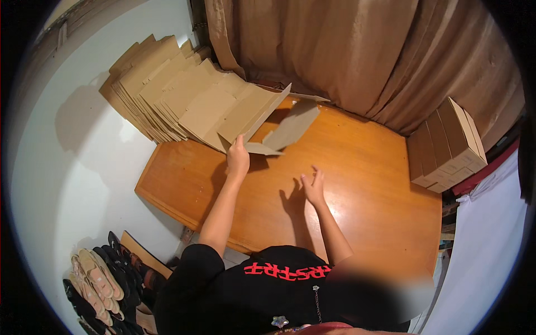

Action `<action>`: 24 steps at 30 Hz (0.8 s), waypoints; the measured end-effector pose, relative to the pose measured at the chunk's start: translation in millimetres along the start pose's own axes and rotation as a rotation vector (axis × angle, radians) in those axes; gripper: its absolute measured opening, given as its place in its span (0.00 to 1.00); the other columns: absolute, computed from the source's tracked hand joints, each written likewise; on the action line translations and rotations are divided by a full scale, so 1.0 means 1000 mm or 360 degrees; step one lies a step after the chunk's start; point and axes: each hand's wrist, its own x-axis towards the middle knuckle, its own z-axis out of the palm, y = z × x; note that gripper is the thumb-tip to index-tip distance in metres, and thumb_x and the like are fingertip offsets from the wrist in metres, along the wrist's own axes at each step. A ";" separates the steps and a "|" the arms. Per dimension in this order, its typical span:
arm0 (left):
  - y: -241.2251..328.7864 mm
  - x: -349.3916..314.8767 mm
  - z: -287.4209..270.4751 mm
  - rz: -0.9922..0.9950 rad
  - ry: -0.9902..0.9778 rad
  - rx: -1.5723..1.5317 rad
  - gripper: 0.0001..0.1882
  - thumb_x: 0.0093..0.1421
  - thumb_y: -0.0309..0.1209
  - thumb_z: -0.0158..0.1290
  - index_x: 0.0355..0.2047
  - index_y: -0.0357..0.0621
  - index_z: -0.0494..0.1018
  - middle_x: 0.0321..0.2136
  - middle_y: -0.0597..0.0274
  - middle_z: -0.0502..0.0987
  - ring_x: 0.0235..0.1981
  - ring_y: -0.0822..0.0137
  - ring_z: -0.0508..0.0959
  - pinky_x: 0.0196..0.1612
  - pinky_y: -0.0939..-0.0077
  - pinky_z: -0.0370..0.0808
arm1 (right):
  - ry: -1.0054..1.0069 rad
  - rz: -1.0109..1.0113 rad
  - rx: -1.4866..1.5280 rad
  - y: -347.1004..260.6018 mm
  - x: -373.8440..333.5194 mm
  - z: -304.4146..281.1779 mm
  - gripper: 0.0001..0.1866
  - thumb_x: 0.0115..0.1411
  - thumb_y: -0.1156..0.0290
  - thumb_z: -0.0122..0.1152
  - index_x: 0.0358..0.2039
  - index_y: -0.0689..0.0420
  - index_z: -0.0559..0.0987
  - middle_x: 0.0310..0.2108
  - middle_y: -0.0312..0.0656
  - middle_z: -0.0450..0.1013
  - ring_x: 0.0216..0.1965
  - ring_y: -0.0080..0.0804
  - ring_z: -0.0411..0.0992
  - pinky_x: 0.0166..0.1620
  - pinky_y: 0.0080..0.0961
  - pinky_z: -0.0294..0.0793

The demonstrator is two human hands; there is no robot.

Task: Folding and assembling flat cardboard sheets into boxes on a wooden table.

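Observation:
My left hand (238, 159) is closed on the near edge of a brown cardboard box blank (257, 114), its thumb and fingers pinching the card. The blank is partly unfolded, with flaps standing up and a grey-brown panel (298, 124) angled out to the right over the table. Behind it, a stack of flat cardboard blanks (153, 89) leans in overlapping layers at the far left; where the held blank ends and the stack begins is hard to tell. My right hand (314, 187) hovers above the wooden table (357, 162), fingers apart and holding nothing.
Several closed cardboard boxes (446, 148) stand together at the table's right end. A brown curtain (324, 50) hangs along the far edge, and a white wall (72, 162) borders the left. Sandals and shoes (97, 276) sit at the lower left, below table height.

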 end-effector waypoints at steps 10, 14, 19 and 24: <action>0.107 -0.057 -0.020 0.0242 -0.0126 -0.0495 0.13 0.57 0.19 0.39 0.40 0.38 0.68 0.35 0.42 0.74 0.37 0.44 0.74 0.38 0.58 0.71 | 0.0754 -0.0036 -0.0348 -0.043 -0.011 -0.144 0.43 0.44 0.60 0.68 0.55 0.64 0.56 0.54 0.57 0.52 0.57 0.50 0.50 0.57 0.40 0.52; 0.144 -0.062 -0.017 0.0397 -0.0463 -0.0757 0.11 0.58 0.21 0.38 0.37 0.37 0.70 0.33 0.41 0.74 0.36 0.45 0.74 0.36 0.62 0.71 | 0.0992 -0.0042 -0.0457 -0.013 -0.028 -0.193 0.29 0.46 0.64 0.66 0.46 0.64 0.68 0.42 0.51 0.69 0.45 0.43 0.67 0.50 0.33 0.64; 0.179 -0.056 -0.004 0.0372 -0.0701 -0.0845 0.10 0.58 0.22 0.40 0.36 0.35 0.71 0.30 0.41 0.74 0.34 0.46 0.75 0.35 0.65 0.71 | 0.0941 0.0200 -0.0138 -0.011 -0.061 -0.257 0.09 0.53 0.72 0.58 0.30 0.66 0.76 0.26 0.44 0.75 0.27 0.27 0.72 0.33 0.22 0.71; 0.199 -0.045 0.033 0.0278 -0.0762 -0.0925 0.10 0.58 0.25 0.43 0.36 0.35 0.72 0.30 0.46 0.76 0.31 0.54 0.76 0.36 0.71 0.71 | 0.1068 0.0127 -0.0227 0.001 -0.087 -0.294 0.11 0.55 0.71 0.52 0.33 0.67 0.75 0.27 0.51 0.74 0.30 0.36 0.73 0.35 0.31 0.70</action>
